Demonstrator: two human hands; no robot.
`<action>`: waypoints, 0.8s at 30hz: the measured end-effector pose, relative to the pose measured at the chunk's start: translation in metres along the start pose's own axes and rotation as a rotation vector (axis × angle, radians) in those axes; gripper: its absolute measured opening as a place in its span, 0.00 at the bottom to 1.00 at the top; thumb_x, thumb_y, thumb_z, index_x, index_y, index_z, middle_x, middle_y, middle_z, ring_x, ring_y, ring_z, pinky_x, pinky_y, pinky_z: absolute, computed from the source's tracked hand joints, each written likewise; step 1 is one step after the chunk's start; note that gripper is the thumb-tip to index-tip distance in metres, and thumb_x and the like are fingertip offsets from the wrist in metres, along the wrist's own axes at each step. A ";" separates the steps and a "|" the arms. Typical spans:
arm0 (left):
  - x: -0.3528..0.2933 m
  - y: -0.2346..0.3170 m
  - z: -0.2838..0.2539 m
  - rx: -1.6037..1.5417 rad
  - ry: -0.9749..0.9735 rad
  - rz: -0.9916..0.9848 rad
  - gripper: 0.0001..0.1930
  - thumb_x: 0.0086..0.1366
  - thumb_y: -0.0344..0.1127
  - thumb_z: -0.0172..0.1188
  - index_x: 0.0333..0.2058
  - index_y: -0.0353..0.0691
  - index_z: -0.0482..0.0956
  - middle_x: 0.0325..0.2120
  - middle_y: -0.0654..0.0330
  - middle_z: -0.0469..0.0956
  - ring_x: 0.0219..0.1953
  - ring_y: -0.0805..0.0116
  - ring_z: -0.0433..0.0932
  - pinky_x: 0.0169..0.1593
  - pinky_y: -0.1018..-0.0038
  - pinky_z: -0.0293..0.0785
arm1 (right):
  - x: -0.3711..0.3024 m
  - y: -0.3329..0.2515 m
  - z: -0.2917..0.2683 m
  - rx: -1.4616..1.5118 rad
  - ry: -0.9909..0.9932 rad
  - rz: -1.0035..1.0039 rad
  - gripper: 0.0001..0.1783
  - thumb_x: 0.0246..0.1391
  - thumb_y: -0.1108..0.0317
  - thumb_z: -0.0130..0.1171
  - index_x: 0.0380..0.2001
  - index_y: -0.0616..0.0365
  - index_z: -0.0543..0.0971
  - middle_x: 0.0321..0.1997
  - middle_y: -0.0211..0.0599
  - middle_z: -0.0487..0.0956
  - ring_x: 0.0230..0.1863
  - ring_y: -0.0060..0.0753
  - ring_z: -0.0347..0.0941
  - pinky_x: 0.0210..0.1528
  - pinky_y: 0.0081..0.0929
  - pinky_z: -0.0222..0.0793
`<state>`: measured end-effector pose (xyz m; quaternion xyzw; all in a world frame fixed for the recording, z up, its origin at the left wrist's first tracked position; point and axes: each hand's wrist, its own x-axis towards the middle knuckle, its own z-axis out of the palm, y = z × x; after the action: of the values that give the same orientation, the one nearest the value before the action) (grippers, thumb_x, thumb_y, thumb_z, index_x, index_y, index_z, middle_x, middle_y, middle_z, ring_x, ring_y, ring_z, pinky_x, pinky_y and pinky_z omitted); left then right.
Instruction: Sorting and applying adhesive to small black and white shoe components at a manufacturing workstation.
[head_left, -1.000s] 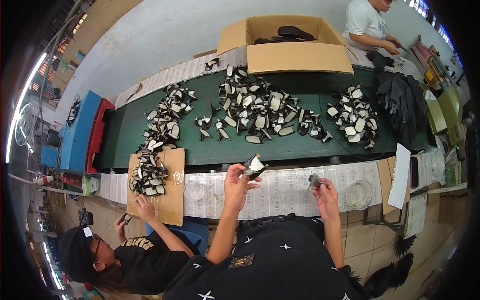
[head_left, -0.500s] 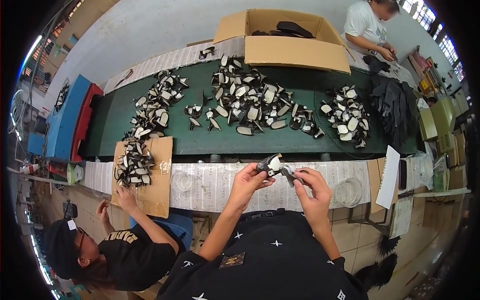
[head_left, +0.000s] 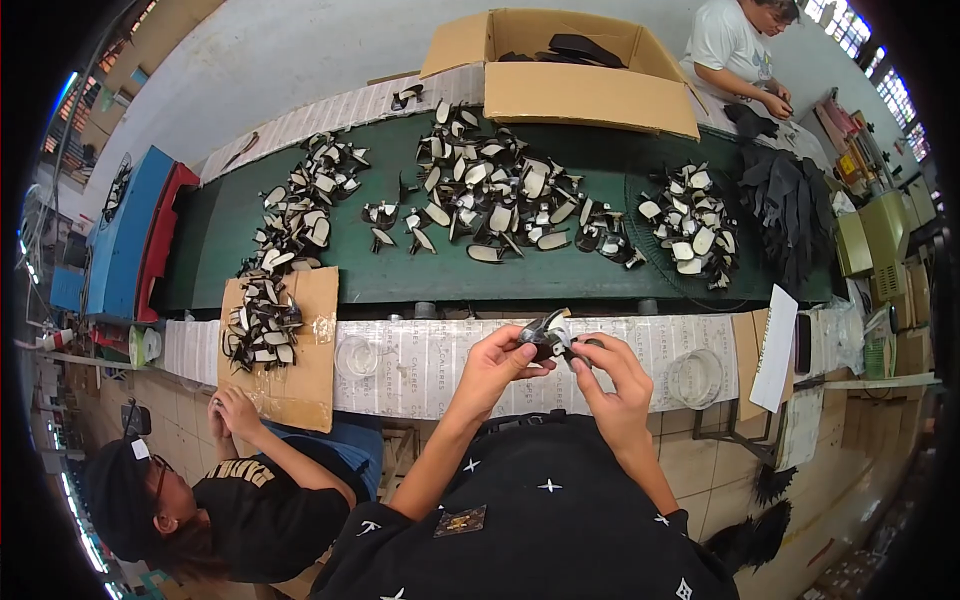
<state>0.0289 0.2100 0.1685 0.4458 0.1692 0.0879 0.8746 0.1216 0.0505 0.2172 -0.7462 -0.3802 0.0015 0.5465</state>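
Over the near strip of the table, my left hand is closed round a black shoe heel with a pale face and loose black flaps. Close against its right side is my right hand, its fingers pinched on a small dark piece that meets the heel. The fingers hide too much to tell whether that piece is a tool or part of the covering. Beyond my hands, many similar black-and-white heels lie heaped on the green work surface.
Clear round dishes stand at left and right. Heels sit on a cardboard sheet beside a co-worker in a black cap. An open carton stands at the back, near another person. Black strips hang far right.
My right hand has moved slightly left, bringing the dark piece against the heel. The co-worker at left has drawn a hand back from the heaped heels, bringing both hands together.
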 end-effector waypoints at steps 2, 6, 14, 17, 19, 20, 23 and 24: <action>-0.001 -0.001 0.000 -0.010 0.007 -0.004 0.12 0.66 0.31 0.56 0.45 0.31 0.72 0.40 0.55 0.77 0.40 0.66 0.80 0.45 0.70 0.81 | -0.001 -0.001 0.001 0.158 -0.014 0.125 0.13 0.49 0.80 0.62 0.40 0.63 0.79 0.43 0.42 0.79 0.42 0.33 0.76 0.44 0.26 0.72; -0.004 0.000 0.000 0.001 0.015 0.001 0.12 0.66 0.31 0.55 0.45 0.30 0.72 0.40 0.55 0.77 0.39 0.64 0.80 0.44 0.71 0.81 | -0.006 0.009 0.003 0.573 -0.017 0.347 0.11 0.55 0.77 0.57 0.42 0.67 0.77 0.43 0.39 0.78 0.43 0.28 0.75 0.44 0.23 0.72; -0.008 -0.001 0.000 0.002 0.042 -0.025 0.13 0.66 0.31 0.55 0.46 0.29 0.72 0.39 0.54 0.78 0.38 0.66 0.81 0.44 0.73 0.81 | -0.006 0.016 -0.007 0.927 -0.049 0.592 0.12 0.58 0.72 0.55 0.45 0.64 0.75 0.44 0.39 0.78 0.43 0.25 0.75 0.44 0.22 0.73; -0.008 -0.004 0.000 0.022 0.049 0.007 0.15 0.66 0.32 0.56 0.48 0.30 0.72 0.37 0.55 0.79 0.37 0.65 0.81 0.42 0.72 0.82 | -0.004 0.015 -0.007 0.897 0.001 0.557 0.12 0.58 0.73 0.55 0.44 0.65 0.75 0.44 0.39 0.78 0.43 0.26 0.75 0.44 0.23 0.73; -0.007 -0.005 0.001 0.027 0.051 0.047 0.16 0.66 0.31 0.56 0.49 0.30 0.72 0.38 0.55 0.79 0.37 0.67 0.80 0.42 0.72 0.82 | -0.003 0.015 -0.008 0.783 0.038 0.494 0.11 0.58 0.74 0.56 0.43 0.66 0.76 0.44 0.40 0.78 0.44 0.27 0.75 0.44 0.24 0.74; -0.007 -0.004 0.002 0.028 0.049 0.048 0.16 0.66 0.31 0.56 0.49 0.30 0.72 0.38 0.55 0.79 0.37 0.67 0.80 0.42 0.72 0.82 | -0.003 0.015 -0.009 0.586 0.035 0.369 0.11 0.56 0.75 0.57 0.43 0.66 0.77 0.44 0.40 0.78 0.43 0.28 0.75 0.44 0.25 0.74; -0.008 -0.002 0.003 0.034 0.054 0.037 0.16 0.65 0.30 0.57 0.50 0.29 0.73 0.38 0.55 0.79 0.38 0.68 0.80 0.43 0.72 0.82 | -0.001 0.008 -0.013 0.281 0.013 0.188 0.12 0.52 0.77 0.60 0.42 0.64 0.79 0.43 0.41 0.78 0.43 0.30 0.76 0.44 0.25 0.74; -0.009 -0.001 0.003 0.041 0.057 0.033 0.16 0.65 0.30 0.57 0.50 0.29 0.73 0.38 0.55 0.79 0.38 0.68 0.80 0.43 0.72 0.82 | 0.000 0.005 -0.015 0.172 -0.009 0.134 0.13 0.50 0.78 0.62 0.41 0.63 0.80 0.43 0.41 0.78 0.42 0.31 0.76 0.43 0.25 0.74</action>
<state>0.0221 0.2041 0.1712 0.4638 0.1885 0.1114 0.8585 0.1302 0.0380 0.2191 -0.7202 -0.3302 0.0741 0.6056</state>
